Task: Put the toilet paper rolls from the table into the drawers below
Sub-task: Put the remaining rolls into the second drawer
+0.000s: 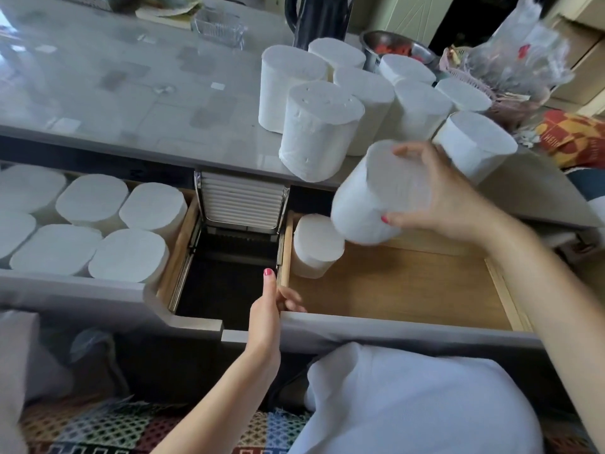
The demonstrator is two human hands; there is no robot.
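glossy table (131, 93) above open drawers; right hand (438, 198) grips plain unlabelled roll (376, 198), left hand (268, 309) clasps right drawer (409, 326) front.

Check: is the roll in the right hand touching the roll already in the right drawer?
Cannot tell. In the head view the held roll in the right hand overlaps the top edge of the roll in the right drawer; no gap shows, nor plain contact.

A right hand (438, 198) holds a toilet paper roll (376, 198) above the open right drawer (409, 283); the left hand (266, 309) grips its front corner.
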